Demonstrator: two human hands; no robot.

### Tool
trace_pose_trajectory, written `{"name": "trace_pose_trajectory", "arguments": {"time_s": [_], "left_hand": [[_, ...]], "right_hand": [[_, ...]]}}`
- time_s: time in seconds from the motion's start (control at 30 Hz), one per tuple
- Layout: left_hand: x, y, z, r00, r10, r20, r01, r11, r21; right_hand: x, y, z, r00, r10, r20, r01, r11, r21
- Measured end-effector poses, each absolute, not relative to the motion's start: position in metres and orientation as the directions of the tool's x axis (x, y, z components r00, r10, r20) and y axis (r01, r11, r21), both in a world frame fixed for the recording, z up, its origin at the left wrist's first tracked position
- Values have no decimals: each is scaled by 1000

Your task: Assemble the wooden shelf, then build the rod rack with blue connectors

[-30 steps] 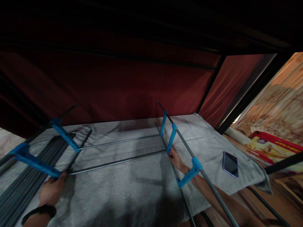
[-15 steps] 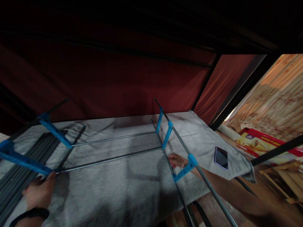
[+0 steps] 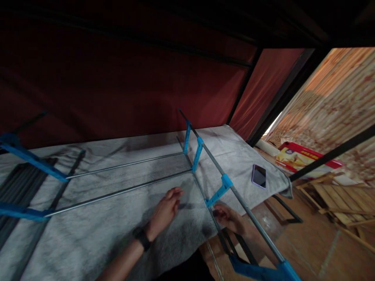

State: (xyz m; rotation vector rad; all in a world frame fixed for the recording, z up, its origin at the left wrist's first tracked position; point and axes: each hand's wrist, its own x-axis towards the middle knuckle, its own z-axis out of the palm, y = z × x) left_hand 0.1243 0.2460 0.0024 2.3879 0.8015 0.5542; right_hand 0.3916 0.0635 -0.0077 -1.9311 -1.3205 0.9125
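Note:
A frame of grey metal rods and blue plastic brackets lies over a grey cloth. My left hand (image 3: 165, 210), a dark band at its wrist, hovers over the cloth with fingers loosely bent and nothing in them. My right hand (image 3: 230, 219) has curled fingers close beside the lower side rod (image 3: 199, 186), just below a blue bracket (image 3: 219, 193). Whether those fingers touch the rod or hold a small part is unclear. An upper side rod (image 3: 243, 203) passes above my right forearm. Two crossbars, including the nearer crossbar (image 3: 123, 192), run to blue brackets (image 3: 27, 212) on the left.
Several spare grey rods (image 3: 22, 183) lie at the left. A phone (image 3: 259, 176) rests on the cloth (image 3: 96, 238) at the right. Beyond it are a red and yellow box (image 3: 301, 158) and a wooden slatted piece (image 3: 342, 203). Dark red fabric (image 3: 131, 97) hangs behind.
My left hand has left the left-hand bracket and moved right to the middle of the cloth. My right hand has drawn nearer, past the bracket. The view has shifted right.

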Motion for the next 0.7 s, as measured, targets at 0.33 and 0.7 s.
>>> {"name": "trace_pose_trajectory", "arguments": {"time_s": [0.33, 0.7], "left_hand": [[228, 260, -4, 946, 323, 2, 307, -901, 305], [245, 275, -6, 999, 20, -31, 27, -974, 226]], "right_hand": [[365, 84, -20, 205, 973, -108, 752, -227, -619], [360, 90, -13, 233, 964, -124, 710, -256, -656]]}}
